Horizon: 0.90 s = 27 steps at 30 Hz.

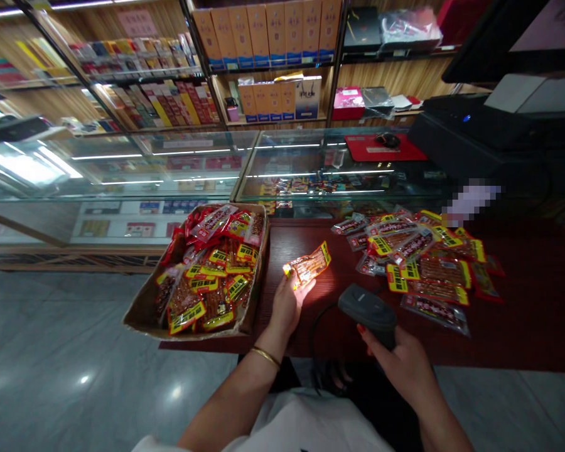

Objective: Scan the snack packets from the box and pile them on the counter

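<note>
no text was legible: print on the snack packs [419, 257], shelf boxes [266, 34] and pink sign [137, 22] was too small or blurred.

Glossy grey tiled floor [66, 364] mirrored ceiling lights. Long glass display counters [169, 163] fronted tall wooden shelves [268, 37] of boxed goods, beyond a dark red wooden table [522, 326].

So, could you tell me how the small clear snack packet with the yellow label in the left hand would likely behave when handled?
The small clear snack packet with the yellow label is probably light: the left hand lifts it by one end. Its glossy film glares in the light, so it may be slippery. It looks thin and flat, so likely somewhat floppy and unlikely to roll.
</note>
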Motion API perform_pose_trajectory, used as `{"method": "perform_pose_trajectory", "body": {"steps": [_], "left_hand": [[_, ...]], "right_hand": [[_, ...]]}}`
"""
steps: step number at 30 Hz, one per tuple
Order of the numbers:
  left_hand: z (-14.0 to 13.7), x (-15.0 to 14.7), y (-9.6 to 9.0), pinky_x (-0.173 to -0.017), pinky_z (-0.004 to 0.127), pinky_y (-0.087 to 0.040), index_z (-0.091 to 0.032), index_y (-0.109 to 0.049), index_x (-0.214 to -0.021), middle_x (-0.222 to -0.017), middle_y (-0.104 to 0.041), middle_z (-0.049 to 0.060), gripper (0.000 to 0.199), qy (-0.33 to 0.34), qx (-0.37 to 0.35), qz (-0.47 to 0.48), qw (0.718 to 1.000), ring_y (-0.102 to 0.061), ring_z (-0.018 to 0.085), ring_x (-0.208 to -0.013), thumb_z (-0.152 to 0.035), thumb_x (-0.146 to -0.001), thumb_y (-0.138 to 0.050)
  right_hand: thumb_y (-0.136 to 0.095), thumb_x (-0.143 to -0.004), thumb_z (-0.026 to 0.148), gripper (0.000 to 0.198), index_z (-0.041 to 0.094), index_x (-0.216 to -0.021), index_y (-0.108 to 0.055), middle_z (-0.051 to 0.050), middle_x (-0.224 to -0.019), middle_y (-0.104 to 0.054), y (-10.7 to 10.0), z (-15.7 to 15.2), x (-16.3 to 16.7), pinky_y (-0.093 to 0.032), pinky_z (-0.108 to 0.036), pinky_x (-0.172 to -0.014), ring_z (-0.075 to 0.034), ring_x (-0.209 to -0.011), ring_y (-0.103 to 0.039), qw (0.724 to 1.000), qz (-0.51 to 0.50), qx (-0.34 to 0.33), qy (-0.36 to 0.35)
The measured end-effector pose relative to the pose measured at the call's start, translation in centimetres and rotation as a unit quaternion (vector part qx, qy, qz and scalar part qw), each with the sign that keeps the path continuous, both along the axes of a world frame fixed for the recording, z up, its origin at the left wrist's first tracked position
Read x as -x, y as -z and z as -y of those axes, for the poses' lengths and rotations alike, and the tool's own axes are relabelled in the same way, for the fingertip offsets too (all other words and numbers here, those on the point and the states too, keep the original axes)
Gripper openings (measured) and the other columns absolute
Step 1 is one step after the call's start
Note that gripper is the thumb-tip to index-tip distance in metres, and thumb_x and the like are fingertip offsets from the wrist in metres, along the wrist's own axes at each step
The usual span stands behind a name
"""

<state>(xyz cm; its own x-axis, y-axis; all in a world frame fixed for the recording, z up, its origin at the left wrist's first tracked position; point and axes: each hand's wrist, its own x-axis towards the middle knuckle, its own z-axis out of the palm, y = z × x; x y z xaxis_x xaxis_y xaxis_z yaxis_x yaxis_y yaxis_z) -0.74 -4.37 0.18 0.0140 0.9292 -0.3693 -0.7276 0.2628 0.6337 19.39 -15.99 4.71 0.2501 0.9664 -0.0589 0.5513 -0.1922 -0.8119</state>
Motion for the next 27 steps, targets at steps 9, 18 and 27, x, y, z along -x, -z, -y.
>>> {"method": "perform_pose_trajectory", "body": {"steps": [9, 18, 27], "left_hand": [[0.3, 0.1, -0.3, -0.107, 0.051, -0.055, -0.018, -0.072, -0.113, -0.127, -0.074, 0.012, 0.029, 0.005, -0.030, -0.020, 0.999, -0.072, 0.029, -0.117, -0.034, -0.089, -0.074], [-1.4, -0.9, -2.3, -0.069, 0.029, -0.060, -0.016, -0.070, -0.111, -0.112, -0.078, 0.010, 0.022, 0.027, 0.059, -0.063, 0.996, -0.077, 0.019, -0.085, -0.029, -0.094, -0.062], [-2.8, -11.4, -5.5, -0.073, 0.029, -0.061, -0.017, -0.074, -0.107, -0.114, -0.077, 0.010, 0.026, 0.262, -0.026, -0.028, 0.964, -0.074, 0.019, -0.086, -0.029, -0.083, -0.076]], "right_hand": [[-0.065, -0.082, 0.060, 0.038, 0.026, -0.065, -0.069, -0.003, -0.056, -0.071, -0.1, -0.2, 0.0, -0.054, -0.033, -0.058, -0.024, -0.053, -0.068, 1.000, -0.005, -0.003, -0.007], [-0.065, -0.084, 0.053, 0.032, 0.025, -0.071, -0.073, -0.002, -0.057, -0.072, -0.8, 0.2, -0.7, -0.057, -0.032, -0.066, -0.024, -0.057, -0.070, 0.999, -0.032, -0.035, 0.026], [-0.070, -0.080, 0.053, 0.032, 0.022, -0.079, -0.076, -0.003, -0.057, -0.072, -0.2, 2.3, -3.0, -0.058, -0.033, -0.060, -0.026, -0.058, -0.072, 0.988, -0.061, -0.058, 0.132]]}}
